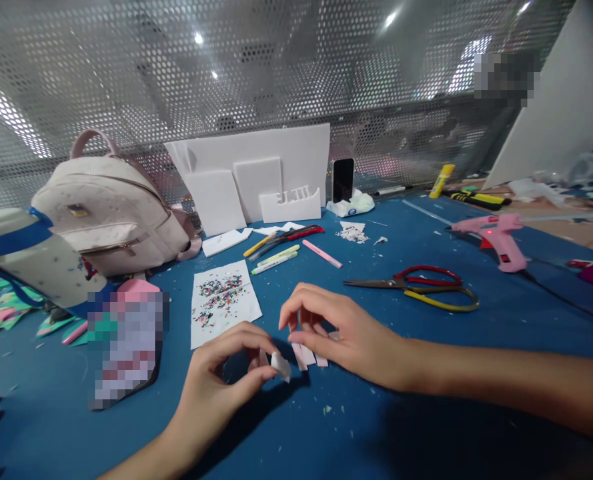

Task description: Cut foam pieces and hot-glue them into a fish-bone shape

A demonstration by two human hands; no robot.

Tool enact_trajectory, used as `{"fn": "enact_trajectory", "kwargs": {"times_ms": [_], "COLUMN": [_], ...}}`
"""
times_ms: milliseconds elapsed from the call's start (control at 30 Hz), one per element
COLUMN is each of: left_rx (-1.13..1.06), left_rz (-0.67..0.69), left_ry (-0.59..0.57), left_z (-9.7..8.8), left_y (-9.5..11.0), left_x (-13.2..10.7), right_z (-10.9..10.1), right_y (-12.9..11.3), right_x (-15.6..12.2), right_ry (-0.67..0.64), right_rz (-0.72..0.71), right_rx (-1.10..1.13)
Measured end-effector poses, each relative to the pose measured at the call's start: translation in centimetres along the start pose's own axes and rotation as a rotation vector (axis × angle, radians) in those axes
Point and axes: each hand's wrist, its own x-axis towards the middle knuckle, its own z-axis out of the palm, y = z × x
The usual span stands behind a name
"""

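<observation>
Between the thumb and fingers of my left hand (226, 370) is a small white piece (281, 367), held just above the blue table; whether it is foam or folded paper I cannot tell. My right hand (339, 333) hovers close by, its fingers bent and apart from the thumb, with nothing visible in its grasp. Under its palm lie several pale pink and white paper strips (303, 357), partly hidden by the fingers. Left of both hands, a white sheet (201, 333) carries many tiny coloured bits (221, 293).
Right of my hands lie scissors (401, 283) and a pink hot glue gun (501, 240) with its cord. Several pens (276, 259) lie ahead, before white foam boards (256, 190) and a phone (343, 179). A backpack (111, 207) and tumbler (41, 260) stand left.
</observation>
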Motion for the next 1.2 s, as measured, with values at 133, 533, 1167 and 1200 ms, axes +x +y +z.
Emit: {"fn": "enact_trajectory", "kwargs": {"times_ms": [133,533,1167,1200], "left_rx": [-0.039,-0.081,-0.144,-0.154], "left_rz": [-0.063,-0.183,-0.238,-0.243], "left_ry": [-0.043,-0.134,-0.15,-0.151], "left_z": [0.23,0.4,0.46,0.47], "left_y": [-0.03,-0.42,-0.63,-0.6], "left_x": [0.12,-0.05,-0.1,-0.11], "right_z": [-0.57,-0.26,-0.22,-0.21], "right_y": [-0.59,-0.25,-0.04,0.07], "right_x": [-0.16,0.0,-0.03,-0.02], "right_ry": [-0.095,-0.168,-0.185,-0.188], "right_rz": [-0.325,-0.356,-0.404,-0.415], "right_rx": [-0.475,-0.623,-0.759,-0.779]}}
